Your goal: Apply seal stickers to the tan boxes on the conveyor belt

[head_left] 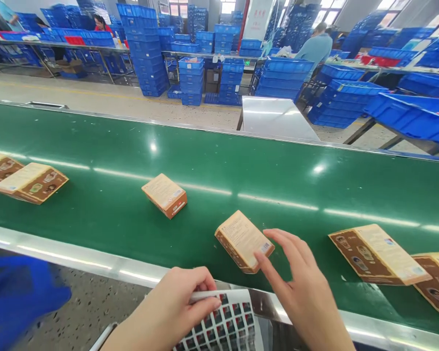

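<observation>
1. Cartons, two, brown-and-cream cardboard w/ printed pics (31, 181), sit overlapping at far left of the wide green conveyor belt (106, 146); nearer than them, off the belt, is a blurred blue plastic object (25, 292).
2. Small cream-topped cardboard box w/ orange-brown end (164, 191) lies alone on the belt, left of center, apart from the others, out of both hands' hold.
3. Left hand (183, 297), near edge of belt: thumb & fingers closed on a white sheet w/ grid of small dark-and-red printed squares (230, 317), pinched at its rolled or folded white edge. Squares look like stickers, prob.; can't tell if one is peeled off.
4. Cream-and-brown cardboard box w/ small dark printed patch (241, 239) lies on the belt just beyond the left hand, text side up, patch at its right end.
5. Right hand (303, 282): thumb & index apart, tips at that right end, one on either side of the patch. Step in hand looks like placing or steadying at this corner; firm contact, can't tell. Next move calls for light, exact fingertip control w/o shoving the box, sheet kept steady.
6. Two larger brown-and-cream cartons (378, 253) overlap at near right of the belt, clear of the right hand.
7. Far side, beyond belt: bare-topped silver metal table (274, 114), stacked blue plastic crates (142, 53), person in light-blue top (316, 46).
</observation>
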A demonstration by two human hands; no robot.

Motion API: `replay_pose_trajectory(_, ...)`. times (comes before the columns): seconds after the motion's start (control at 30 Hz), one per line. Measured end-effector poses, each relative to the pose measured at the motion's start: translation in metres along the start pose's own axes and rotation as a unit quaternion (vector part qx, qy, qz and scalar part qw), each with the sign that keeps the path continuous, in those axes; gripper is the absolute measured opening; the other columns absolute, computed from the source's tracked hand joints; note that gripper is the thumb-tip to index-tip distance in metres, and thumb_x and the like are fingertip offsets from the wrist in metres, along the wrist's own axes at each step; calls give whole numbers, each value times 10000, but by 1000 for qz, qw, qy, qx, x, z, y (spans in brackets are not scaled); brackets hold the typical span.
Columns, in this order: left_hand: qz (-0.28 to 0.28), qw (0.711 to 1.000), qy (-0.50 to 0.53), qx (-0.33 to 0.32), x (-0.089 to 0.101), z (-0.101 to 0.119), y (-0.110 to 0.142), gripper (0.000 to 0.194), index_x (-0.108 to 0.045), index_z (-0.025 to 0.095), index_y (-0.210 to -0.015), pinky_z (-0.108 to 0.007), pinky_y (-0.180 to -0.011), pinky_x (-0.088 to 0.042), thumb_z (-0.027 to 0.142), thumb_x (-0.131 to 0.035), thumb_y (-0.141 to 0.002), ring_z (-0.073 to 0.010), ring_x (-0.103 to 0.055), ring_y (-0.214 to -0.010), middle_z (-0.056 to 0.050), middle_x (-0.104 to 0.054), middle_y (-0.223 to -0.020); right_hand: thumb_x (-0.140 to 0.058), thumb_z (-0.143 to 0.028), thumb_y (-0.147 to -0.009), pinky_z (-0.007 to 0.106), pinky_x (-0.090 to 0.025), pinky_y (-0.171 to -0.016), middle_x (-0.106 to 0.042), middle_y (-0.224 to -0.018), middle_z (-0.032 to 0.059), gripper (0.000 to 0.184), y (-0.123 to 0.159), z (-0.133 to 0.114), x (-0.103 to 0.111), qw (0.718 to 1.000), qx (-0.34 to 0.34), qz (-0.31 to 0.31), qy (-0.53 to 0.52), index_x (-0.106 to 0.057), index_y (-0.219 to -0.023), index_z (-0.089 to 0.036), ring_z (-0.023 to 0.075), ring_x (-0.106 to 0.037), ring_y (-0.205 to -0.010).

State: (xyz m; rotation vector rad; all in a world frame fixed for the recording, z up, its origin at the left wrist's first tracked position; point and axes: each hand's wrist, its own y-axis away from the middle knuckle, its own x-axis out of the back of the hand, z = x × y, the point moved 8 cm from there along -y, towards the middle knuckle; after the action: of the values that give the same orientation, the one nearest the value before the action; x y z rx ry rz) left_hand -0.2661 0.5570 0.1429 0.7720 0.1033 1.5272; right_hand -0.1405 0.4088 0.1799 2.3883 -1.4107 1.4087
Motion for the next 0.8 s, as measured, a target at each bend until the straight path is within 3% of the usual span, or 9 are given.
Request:
replay_pose_trajectory(0.07, -10, 1000, -24, 0, -3, 3, -1, 119, -637, 183, -756, -211, -601, -321, 219, -604, -864, -121, -504, -640, 44, -615, -674, -532, -344, -1032, 385, -577, -863, -674, -1108, 96, 201, 7, -22, 4, 995, 68, -42, -60, -595, -1213, -283, 273, -677, -991)
replay_pose_trajectory(0.13, -21, 999, -41, -27, -8, 8, -2, 141, -668, 186, -769, -206, -605, -327, 194, -597, -891, -121, -532, -656, 38, -653, -702, -545, -278, -1040, 292, -581, -833, -690, -1064, 64, 221, 16, -41, -4, 971, 121, -153, -137, -572, -1258, -305, 220, -697, -937)
replay_pose_trajectory(0.2, -25, 996, -54, -68, -12, 13, -2, 167, -686, 193, -780, -202, -594, -327, 175, -589, -914, -114, -540, -641, 39, -681, -720, -561, -204, -1028, 218, -577, -783, -696, -1006, 25, 286, 23, -48, -11, 946, 130, -235, -181, -542, -1291, -315, 173, -703, -865)
replay_pose_trajectory(0.27, -25, 991, -72, -111, -17, 17, -1, 167, -697, 202, -793, -204, -576, -320, 181, -600, -927, -111, -548, -617, 40, -697, -722, -567, -125, -1002, 171, -568, -748, -682, -934, -20, 357, 25, -44, -14, 939, 107, -263, -193, -526, -1292, -328, 134, -693, -787)
replay_pose_trajectory(0.47, -10, 971, -145, -188, -28, 23, -1, 195, -692, 205, -805, -236, -552, -316, 237, -588, -967, -140, -599, -600, 21, -713, -696, -538, -95, -1000, 181, -584, -721, -698, -937, 3, 318, 29, -31, -13, 943, 95, -269, -172, -559, -1248, -292, 143, -704, -779)
replay_pose_trajectory(0.57, -6, 972, -140, -186, -29, 26, -4, 222, -687, 201, -819, -245, -565, -332, 241, -548, -987, -148, -612, -615, 12, -726, -723, -495, -122, -1025, 264, -606, -684, -715, -921, 59, 200, 31, -41, -4, 958, 167, -210, -104, -615, -1122, -249, 195, -708, -761)
replay_pose_trajectory(0.67, -10, 983, -100, -156, -26, 27, -8, 227, -720, 211, -841, -236, -572, -344, 266, -558, -990, -136, -609, -620, 25, -733, -731, -542, -60, -972, 341, -624, -765, -752, -978, 87, 246, 37, -50, 9, 959, 243, -141, -37, -642, -1111, -237, 254, -735, -876)
replay_pose_trajectory(0.73, -18, 988, -79, -132, -24, 26, -10, 204, -739, 224, -846, -226, -562, -346, 282, -596, -978, -123, -606, -609, 44, -729, -711, -579, -72, -954, 352, -616, -860, -750, -1075, 83, 229, 36, -41, 15, 964, 219, -143, -54, -656, -1073, -252, 264, -722, -1012)
replay_pose_trajectory(0.8, -23, 987, -91, -133, -24, 26, -11, 174, -743, 226, -829, -221, -571, -376, 287, -642, -958, -125, -622, -628, 48, -725, -701, -592, -185, -982, 355, -597, -918, -725, -1154, 74, 118, 26, -17, 24, 979, 120, -140, -84, -667, -949, -270, 259, -696, -1090)
